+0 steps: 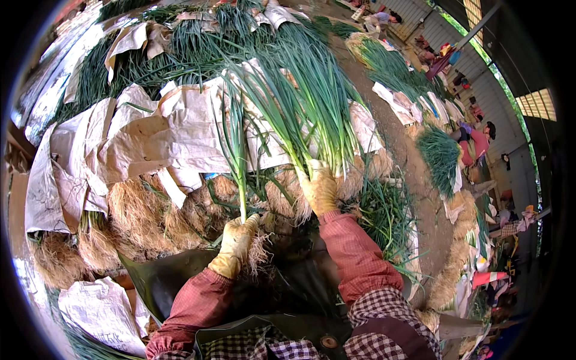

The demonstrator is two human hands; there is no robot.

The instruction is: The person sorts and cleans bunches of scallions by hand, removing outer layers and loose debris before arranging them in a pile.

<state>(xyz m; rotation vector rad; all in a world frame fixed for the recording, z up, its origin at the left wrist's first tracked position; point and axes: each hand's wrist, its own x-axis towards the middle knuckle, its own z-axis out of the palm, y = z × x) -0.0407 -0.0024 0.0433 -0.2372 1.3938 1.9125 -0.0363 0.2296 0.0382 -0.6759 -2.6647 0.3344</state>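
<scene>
My left hand (235,245), in a yellowish work glove, is closed round the white lower end of a spring onion (243,191). Its green leaves point away from me, and pale roots hang beside the glove. To the right, my gloved right hand (321,189) grips white stalks at the near end of a bunch of spring onions (329,117). That bunch lies over a pale sack sheet (162,141), leaves fanned toward the far side. How many stalks the right fingers hold is hidden by the glove.
Root clumps (141,213) stick out below the sheet. Loose green leaves (387,222) lie right of my right arm. A dark apron (288,282) covers my lap; a white sack (99,312) lies at lower left. More onion piles (444,159) and a seated person (477,144) are at right.
</scene>
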